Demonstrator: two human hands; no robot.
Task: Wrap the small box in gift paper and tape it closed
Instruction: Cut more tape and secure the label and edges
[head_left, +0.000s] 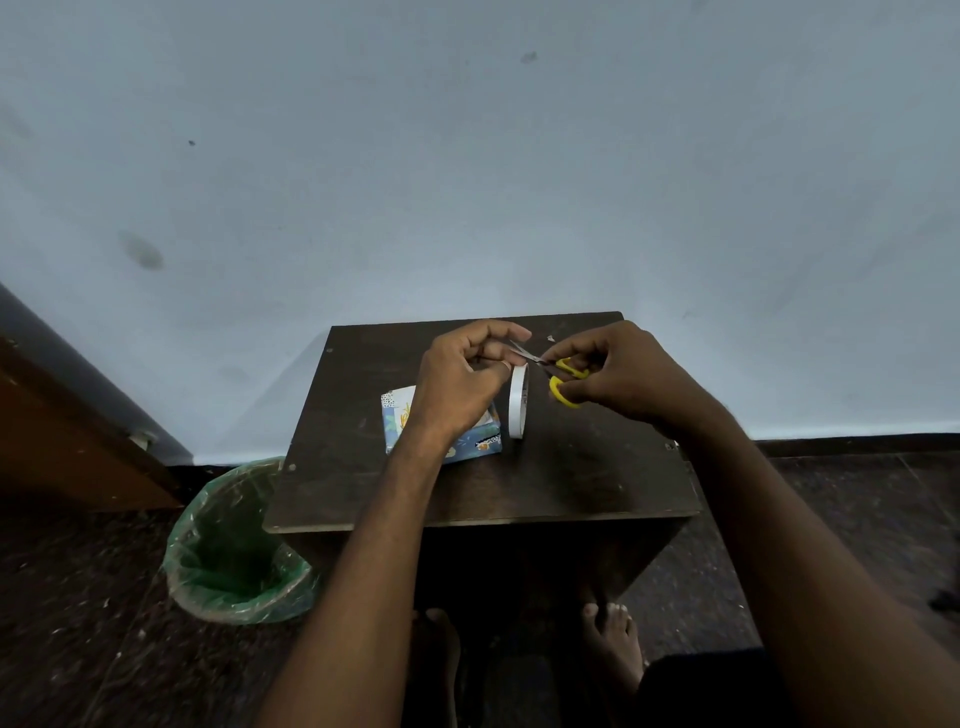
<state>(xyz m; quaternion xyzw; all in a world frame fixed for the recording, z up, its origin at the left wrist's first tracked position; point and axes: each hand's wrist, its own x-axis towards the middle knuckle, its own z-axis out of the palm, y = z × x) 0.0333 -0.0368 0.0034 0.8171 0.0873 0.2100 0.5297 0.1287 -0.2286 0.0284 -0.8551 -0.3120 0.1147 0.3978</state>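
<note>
The left hand pinches a strip pulled from the upright white ring-shaped tape roll; the right hand grips yellow-handled metal scissors, blades at that strip; the small box wrapped in blue patterned gift paper sits on the dark wooden tabletop, left of the roll, partly under the left wrist.

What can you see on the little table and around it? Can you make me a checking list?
Surface: dark wooden table, scuffed.
Job's things: box in blue patterned paper, partly under the left arm; white tape roll on edge beside it.
Clutter: small pale scrap near the far edge.
Hands: left hand pinches a tape end; right hand grips yellow scissors, blades at the tape.
Cables: nothing seen.
Surroundings: green-lined bin on the floor at left; pale wall behind.
</note>
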